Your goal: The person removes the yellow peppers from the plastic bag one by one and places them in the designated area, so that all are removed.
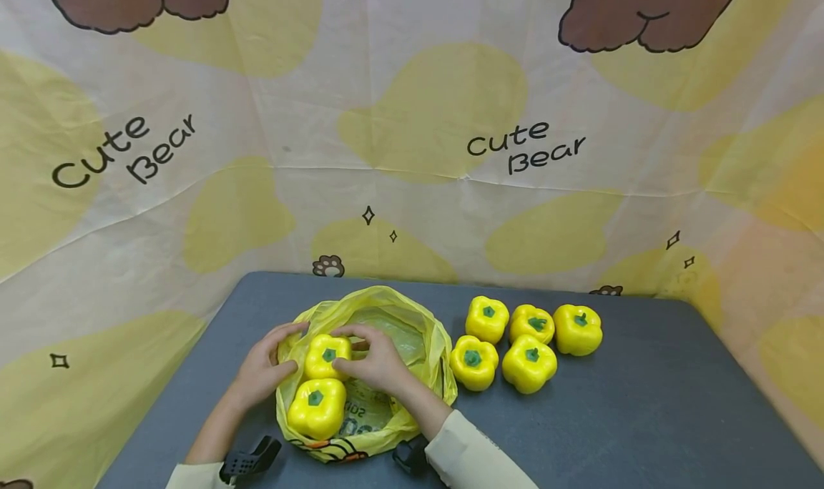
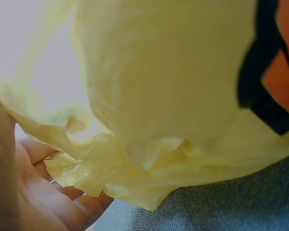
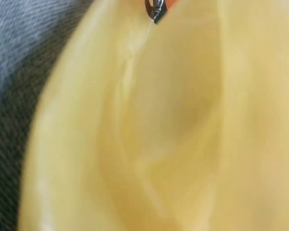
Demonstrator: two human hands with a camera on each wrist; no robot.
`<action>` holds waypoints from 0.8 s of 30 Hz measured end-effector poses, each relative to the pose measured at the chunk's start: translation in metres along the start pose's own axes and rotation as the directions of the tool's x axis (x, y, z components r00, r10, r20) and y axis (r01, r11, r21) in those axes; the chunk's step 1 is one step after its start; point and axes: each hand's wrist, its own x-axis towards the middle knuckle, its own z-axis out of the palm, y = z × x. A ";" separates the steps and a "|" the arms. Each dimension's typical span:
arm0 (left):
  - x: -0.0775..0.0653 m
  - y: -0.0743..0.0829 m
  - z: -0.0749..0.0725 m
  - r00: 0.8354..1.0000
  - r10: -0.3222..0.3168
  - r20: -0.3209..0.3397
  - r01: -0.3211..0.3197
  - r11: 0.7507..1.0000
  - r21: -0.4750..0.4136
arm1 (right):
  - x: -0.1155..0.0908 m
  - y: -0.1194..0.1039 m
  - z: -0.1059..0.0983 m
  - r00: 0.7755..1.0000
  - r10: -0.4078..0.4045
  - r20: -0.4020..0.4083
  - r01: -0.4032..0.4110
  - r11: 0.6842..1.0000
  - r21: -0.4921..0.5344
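A yellow plastic bag (image 1: 444, 353) stands with its mouth wide on the dark table. My left hand (image 1: 260, 367) holds its left side, thumb and fingers at the rim; in the left wrist view, crumpled bag plastic (image 2: 111, 168) lies across the fingers. My right hand (image 1: 376, 360) reaches into the bag and grips a yellow bell pepper (image 1: 318, 360) with a green stem, thumb on its near right side. Another yellow bell pepper (image 1: 317, 410) sits just in front of it inside the bag. Blurred bag plastic (image 3: 178, 96) fills most of the right wrist view, where the hand is hidden.
Several yellow bell peppers (image 1: 529, 364) stand grouped right of the bag, the nearest beside its rim. The grey table (image 1: 644, 403) extends to the right. A printed cloth (image 1: 412, 117) hangs behind and at the sides. Dark wrist devices (image 1: 251, 460) sit near both sleeves.
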 end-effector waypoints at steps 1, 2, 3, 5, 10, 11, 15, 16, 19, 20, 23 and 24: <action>0.000 0.000 0.000 1.000 -0.003 0.000 0.003 1.000 -0.001 | 0.000 0.000 0.000 1.000 0.003 -0.001 -0.003 1.000 -0.001; 0.000 0.000 0.000 1.000 -0.005 -0.001 0.005 1.000 -0.001 | -0.001 -0.001 0.000 1.000 0.008 -0.004 -0.008 1.000 -0.003; -0.001 0.000 0.000 1.000 -0.005 -0.001 0.005 1.000 0.000 | -0.002 -0.002 -0.001 1.000 0.011 -0.008 -0.011 1.000 -0.006; -0.001 0.000 0.000 1.000 -0.006 -0.003 0.006 1.000 0.000 | -0.003 -0.004 -0.001 1.000 0.019 -0.015 -0.019 1.000 -0.016; 0.000 -0.002 0.001 1.000 -0.006 -0.006 0.006 1.000 0.012 | -0.007 -0.012 -0.005 0.999 0.003 -0.046 -0.004 1.000 -0.031; 0.000 -0.002 0.001 1.000 -0.006 -0.006 0.006 1.000 0.011 | -0.008 -0.014 -0.006 0.999 -0.003 -0.051 0.001 1.000 -0.031; 0.001 -0.003 0.001 1.000 -0.004 -0.005 0.004 1.000 -0.004 | -0.012 -0.020 -0.009 0.997 -0.024 -0.071 0.022 0.999 -0.024; 0.001 -0.004 0.001 1.000 -0.004 -0.005 0.004 1.000 -0.006 | -0.013 -0.021 -0.010 0.997 -0.027 -0.075 0.026 0.999 -0.022; 0.001 -0.004 0.001 1.000 -0.006 -0.009 0.006 1.000 0.011 | -0.016 -0.024 -0.014 0.994 -0.043 -0.096 0.042 0.999 -0.011; 0.001 -0.005 0.001 1.000 -0.010 -0.008 0.010 1.000 0.018 | -0.016 -0.024 -0.016 0.994 -0.048 -0.102 0.048 0.999 -0.003; 0.001 -0.005 0.001 1.000 -0.020 -0.009 0.021 0.999 0.035 | -0.019 -0.026 -0.021 0.991 -0.071 -0.116 0.073 0.997 0.017; 0.001 -0.005 0.001 1.000 -0.022 -0.006 0.022 0.999 0.031 | -0.019 -0.027 -0.022 0.989 -0.082 -0.120 0.085 0.996 0.020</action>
